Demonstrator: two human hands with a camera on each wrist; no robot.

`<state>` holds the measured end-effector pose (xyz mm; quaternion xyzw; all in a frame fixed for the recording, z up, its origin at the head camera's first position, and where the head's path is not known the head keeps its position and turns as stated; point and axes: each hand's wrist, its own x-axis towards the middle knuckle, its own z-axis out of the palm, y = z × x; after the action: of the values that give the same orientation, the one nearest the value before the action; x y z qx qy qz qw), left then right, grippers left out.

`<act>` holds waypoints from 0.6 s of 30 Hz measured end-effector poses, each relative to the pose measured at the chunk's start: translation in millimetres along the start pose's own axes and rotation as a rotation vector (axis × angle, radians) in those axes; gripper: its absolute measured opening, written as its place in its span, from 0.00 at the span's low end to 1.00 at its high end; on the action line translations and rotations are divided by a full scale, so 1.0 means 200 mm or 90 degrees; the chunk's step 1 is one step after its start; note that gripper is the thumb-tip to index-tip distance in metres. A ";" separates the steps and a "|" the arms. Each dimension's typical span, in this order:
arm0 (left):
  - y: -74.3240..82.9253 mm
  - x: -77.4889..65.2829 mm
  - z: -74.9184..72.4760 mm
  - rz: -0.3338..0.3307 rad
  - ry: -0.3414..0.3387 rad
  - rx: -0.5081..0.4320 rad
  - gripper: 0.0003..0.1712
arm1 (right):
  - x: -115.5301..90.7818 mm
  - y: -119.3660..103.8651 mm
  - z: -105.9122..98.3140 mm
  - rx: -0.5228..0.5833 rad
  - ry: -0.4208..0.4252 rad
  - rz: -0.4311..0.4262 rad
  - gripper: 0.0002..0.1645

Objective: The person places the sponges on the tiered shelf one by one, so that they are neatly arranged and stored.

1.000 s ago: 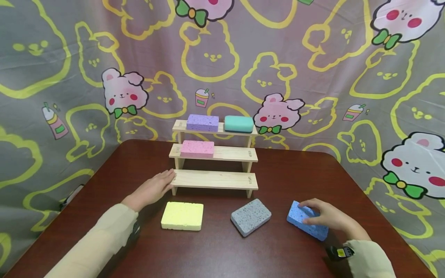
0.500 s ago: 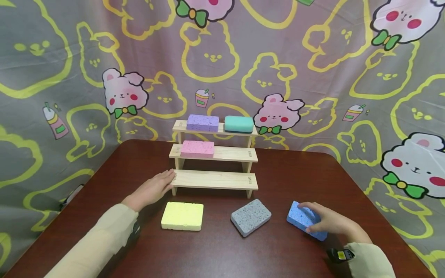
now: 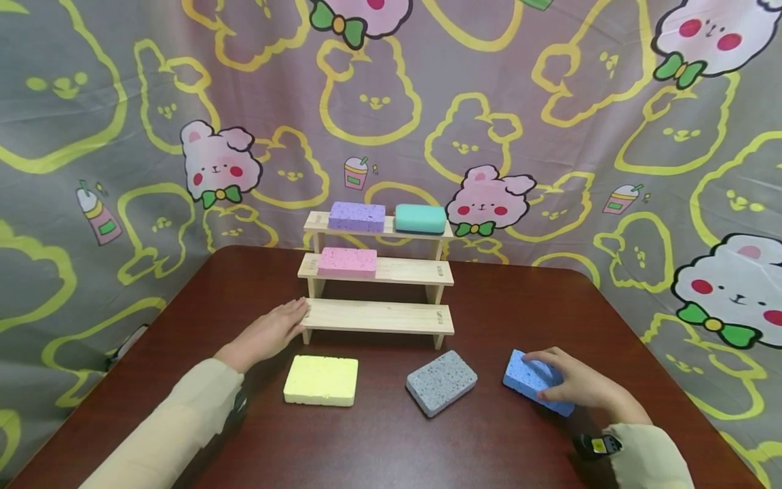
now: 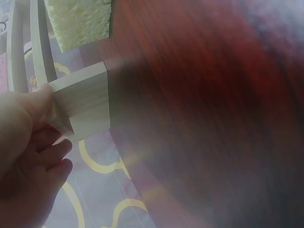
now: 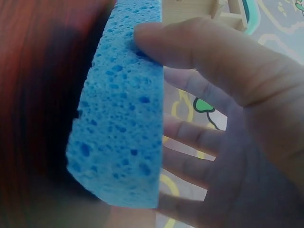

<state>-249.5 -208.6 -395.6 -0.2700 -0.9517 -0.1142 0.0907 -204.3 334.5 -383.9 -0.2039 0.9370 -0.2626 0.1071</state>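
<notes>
On the right of the table, my right hand (image 3: 580,380) pinches a blue sponge (image 3: 522,373) between thumb and fingers. In the right wrist view, the thumb (image 5: 175,42) presses one face of the sponge and the fingers lie on the side away from the camera, partly hidden. My left hand (image 3: 263,336) holds the left end of the lowest step of a three-tier wooden shelf (image 3: 391,316); the left wrist view shows fingers (image 4: 57,154) curled beside the board end. Nearer me, a yellow sponge (image 3: 320,380) and a grey sponge (image 3: 441,382) lie flat on the table.
A pink sponge (image 3: 347,262) sits at the left of the middle step. The top step bears a purple sponge (image 3: 357,216) and a teal sponge (image 3: 420,219). Behind the brown table (image 3: 519,312) hangs a patterned curtain (image 3: 391,81).
My right thumb has shifted along the blue sponge's near side, and the sponge has moved slightly away from me. The left hand and shelf stay where they were.
</notes>
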 end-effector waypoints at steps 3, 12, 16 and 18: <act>0.00 0.00 0.00 0.004 0.005 -0.002 0.27 | 0.01 -0.01 -0.02 -0.007 0.011 -0.020 0.36; 0.01 0.00 -0.02 0.009 0.009 -0.002 0.26 | 0.04 -0.06 -0.07 -0.037 0.055 -0.034 0.35; 0.01 0.00 -0.02 0.006 0.005 -0.003 0.26 | 0.06 -0.08 -0.08 -0.065 0.090 -0.048 0.32; 0.01 0.00 -0.02 0.002 0.001 -0.003 0.26 | 0.06 -0.09 -0.09 -0.075 0.105 -0.055 0.30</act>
<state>-247.7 -207.8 -391.6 -0.2714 -0.9510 -0.1169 0.0912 -215.2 323.2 -361.5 -0.2273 0.9468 -0.2277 0.0061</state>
